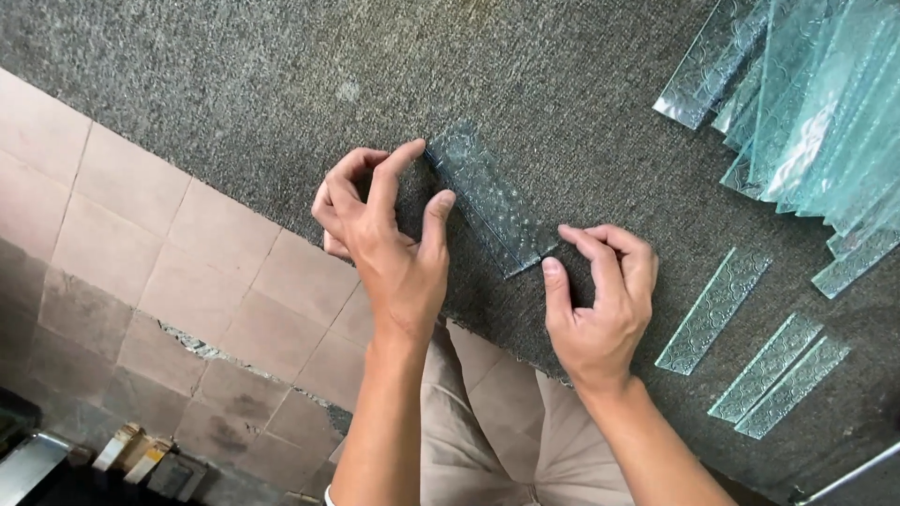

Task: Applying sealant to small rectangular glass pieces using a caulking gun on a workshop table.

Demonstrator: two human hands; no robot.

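Both forearms reached up over the grey worktop (234, 84). Left hand (389, 230) pinched the glass strip's (487, 199) upper end between curled fingers; right hand (600, 300) nipped its lower end. Sharp edges could cut, or the strip might snap if flexed.

Partly obscured items: stack of patterned glass sheets (825, 112) cut by top and right edges; metal bar (848, 478) cut at lower right; small blocks (136, 452) at bottom left, too blurred to identify.
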